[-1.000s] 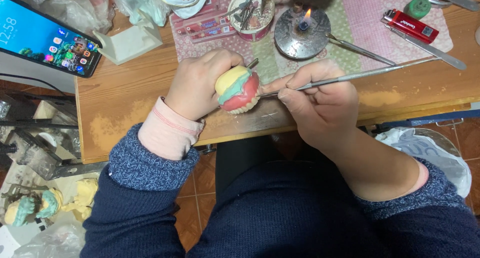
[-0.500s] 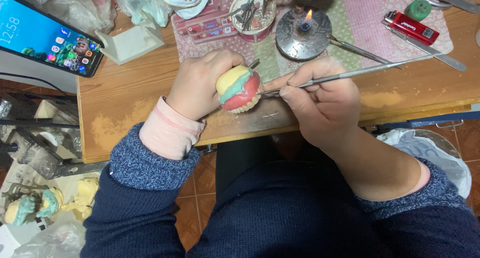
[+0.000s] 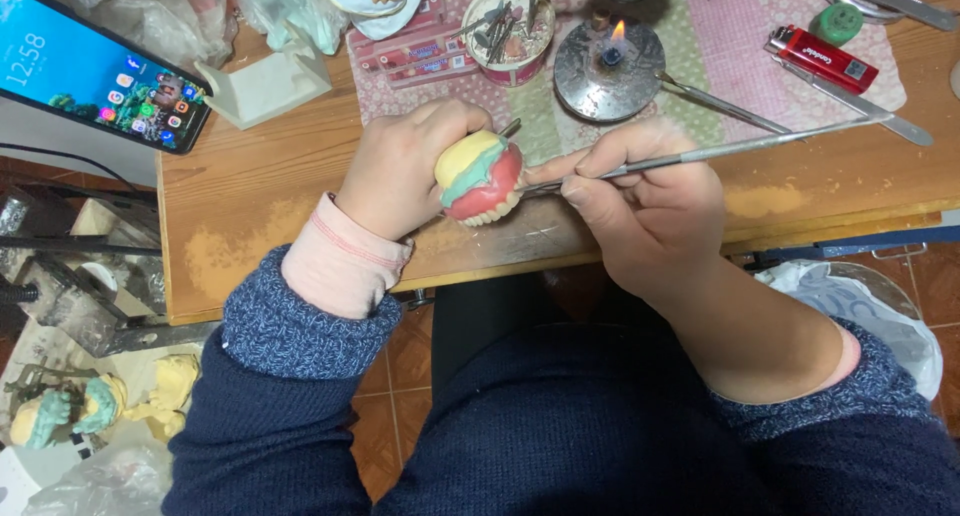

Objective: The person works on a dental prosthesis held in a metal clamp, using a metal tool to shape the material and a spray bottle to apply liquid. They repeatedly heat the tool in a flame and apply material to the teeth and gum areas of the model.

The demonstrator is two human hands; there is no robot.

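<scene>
left hand (image 3: 405, 166) grip closed around the dental model (image 3: 478, 176) at the table (image 3: 250, 196) front edge, below the burner (image 3: 608, 68); right hand (image 3: 650, 201) pinches metal tool (image 3: 700, 154), tip touching model.

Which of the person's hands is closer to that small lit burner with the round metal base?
The right hand, just below the small lit burner, pinching a thin metal tool. The left hand sits further left, gripping the pink-and-yellow denture model.
</scene>
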